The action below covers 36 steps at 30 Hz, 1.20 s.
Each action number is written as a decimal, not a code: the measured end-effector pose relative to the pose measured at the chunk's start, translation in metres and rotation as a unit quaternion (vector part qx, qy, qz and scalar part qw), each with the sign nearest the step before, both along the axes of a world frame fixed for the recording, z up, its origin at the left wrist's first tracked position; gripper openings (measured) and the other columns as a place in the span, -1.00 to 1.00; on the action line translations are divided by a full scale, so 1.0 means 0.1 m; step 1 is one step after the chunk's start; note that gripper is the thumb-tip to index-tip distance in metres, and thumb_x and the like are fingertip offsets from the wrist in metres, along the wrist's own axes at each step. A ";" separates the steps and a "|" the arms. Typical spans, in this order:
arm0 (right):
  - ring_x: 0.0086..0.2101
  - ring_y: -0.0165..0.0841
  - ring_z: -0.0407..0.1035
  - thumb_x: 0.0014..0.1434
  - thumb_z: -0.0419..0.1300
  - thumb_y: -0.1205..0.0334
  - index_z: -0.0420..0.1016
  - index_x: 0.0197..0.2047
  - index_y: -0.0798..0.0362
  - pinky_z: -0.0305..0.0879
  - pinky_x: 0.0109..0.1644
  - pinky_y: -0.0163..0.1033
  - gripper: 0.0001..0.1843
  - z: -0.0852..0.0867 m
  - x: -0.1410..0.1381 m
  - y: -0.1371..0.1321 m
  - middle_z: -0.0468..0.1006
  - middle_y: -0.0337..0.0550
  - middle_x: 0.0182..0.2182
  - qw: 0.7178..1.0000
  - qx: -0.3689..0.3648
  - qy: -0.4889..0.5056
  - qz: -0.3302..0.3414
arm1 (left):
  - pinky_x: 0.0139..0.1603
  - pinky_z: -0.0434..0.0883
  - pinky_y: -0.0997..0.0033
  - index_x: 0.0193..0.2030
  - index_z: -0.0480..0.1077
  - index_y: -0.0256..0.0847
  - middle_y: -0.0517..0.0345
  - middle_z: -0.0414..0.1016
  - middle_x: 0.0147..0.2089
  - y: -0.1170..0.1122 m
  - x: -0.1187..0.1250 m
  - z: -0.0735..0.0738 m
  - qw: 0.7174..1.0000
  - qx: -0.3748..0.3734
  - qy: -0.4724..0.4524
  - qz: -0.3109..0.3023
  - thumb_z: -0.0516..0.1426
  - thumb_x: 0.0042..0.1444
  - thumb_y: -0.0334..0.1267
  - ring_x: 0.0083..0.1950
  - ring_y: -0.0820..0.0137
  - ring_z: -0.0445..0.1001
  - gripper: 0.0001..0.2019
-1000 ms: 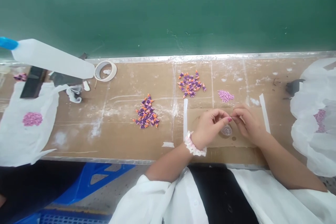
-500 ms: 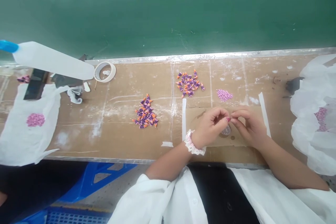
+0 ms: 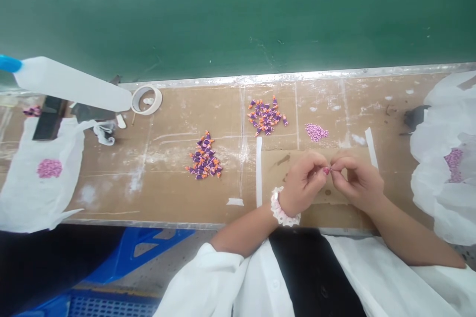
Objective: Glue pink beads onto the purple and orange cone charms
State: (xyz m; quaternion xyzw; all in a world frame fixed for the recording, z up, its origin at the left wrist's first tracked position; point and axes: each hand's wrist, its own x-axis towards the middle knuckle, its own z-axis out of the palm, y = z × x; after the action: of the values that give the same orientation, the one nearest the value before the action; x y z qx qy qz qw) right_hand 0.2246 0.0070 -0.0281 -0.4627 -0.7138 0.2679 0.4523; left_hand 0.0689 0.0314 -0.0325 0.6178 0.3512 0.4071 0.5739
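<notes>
My left hand point(image 3: 305, 182), with a frilly band point(image 3: 283, 208) at the wrist, pinches thumb against forefinger. The fingertips of my right hand point(image 3: 356, 181) meet it, also pinched. Whatever tiny thing lies between them is too small to name. Both hands hover over a taped-down piece of cardboard point(image 3: 275, 181). Beyond them is a heap of small pink pieces point(image 3: 316, 132). Farther left are two piles of little purple and orange figures, an upper pile point(image 3: 266, 116) and a lower pile point(image 3: 204, 158).
On the left lie a white bottle point(image 3: 74, 84) with a blue cap, a tape roll point(image 3: 159, 101), a dark block point(image 3: 48, 121) and a white bag point(image 3: 22, 173) with pink pieces on it. Another white plastic bag point(image 3: 431, 158) sits at the right, pink pieces inside. A green panel point(image 3: 238, 20) stands behind.
My left hand has shifted slightly right and its wrist has turned. The round clear thing seen under the hands before is now hidden. Both hands remain pinched together.
</notes>
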 end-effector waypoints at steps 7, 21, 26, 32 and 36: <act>-0.44 -0.40 0.37 0.17 0.13 0.46 0.33 -0.29 -0.02 0.32 -0.39 -0.27 -0.84 0.02 0.00 -0.02 0.41 -0.27 -0.47 0.998 -0.042 0.051 -0.004 | -0.24 0.26 0.42 -0.35 0.26 -0.18 0.21 0.31 -0.38 0.00 0.01 -0.04 0.999 0.046 -0.005 0.002 0.01 0.24 -0.24 -0.33 0.48 0.29 -0.86; -0.44 -0.40 0.33 0.18 0.12 0.46 0.31 -0.31 -0.02 0.27 -0.38 -0.27 -0.84 0.01 0.01 -0.03 0.37 -0.28 -0.49 0.996 -0.064 0.057 -0.001 | -0.33 0.28 0.47 -0.37 0.25 -0.20 0.24 0.32 -0.43 0.00 0.03 -0.07 0.996 0.084 -0.021 0.012 0.03 0.21 -0.30 -0.39 0.52 0.28 -0.88; -0.43 -0.40 0.34 0.16 0.13 0.48 0.33 -0.28 -0.02 0.29 -0.38 -0.28 -0.82 0.02 0.00 -0.03 0.39 -0.27 -0.49 0.995 -0.066 0.078 0.001 | -0.35 0.31 0.49 -0.36 0.25 -0.20 0.24 0.32 -0.43 -0.03 0.06 -0.10 0.993 0.104 -0.025 0.040 0.03 0.21 -0.30 -0.41 0.53 0.28 -0.88; -0.42 -0.40 0.34 0.15 0.12 0.50 0.33 -0.28 -0.02 0.29 -0.37 -0.28 -0.80 0.02 0.01 -0.02 0.40 -0.27 -0.48 0.996 -0.062 0.061 0.016 | -0.31 0.37 0.48 -0.33 0.25 -0.19 0.20 0.36 -0.39 0.01 0.03 -0.12 0.979 0.202 0.002 0.041 0.02 0.18 -0.40 -0.32 0.49 0.35 -0.93; -0.43 -0.41 0.34 0.15 0.10 0.50 0.32 -0.31 0.00 0.29 -0.37 -0.28 -0.82 0.05 0.07 0.02 0.41 -0.26 -0.47 0.995 -0.086 0.022 0.054 | -0.27 0.41 0.48 -0.31 0.26 -0.20 0.15 0.42 -0.33 0.10 -0.02 -0.14 0.950 0.307 0.050 0.028 0.03 0.15 -0.43 -0.32 0.49 0.36 -0.93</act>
State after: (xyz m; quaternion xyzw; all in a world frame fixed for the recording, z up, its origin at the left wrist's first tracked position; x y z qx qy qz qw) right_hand 0.2317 0.0088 -0.0235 -0.4546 -0.7018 0.3622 0.4119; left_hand 0.0667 0.0409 -0.0470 0.7735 0.2546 0.4801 0.3262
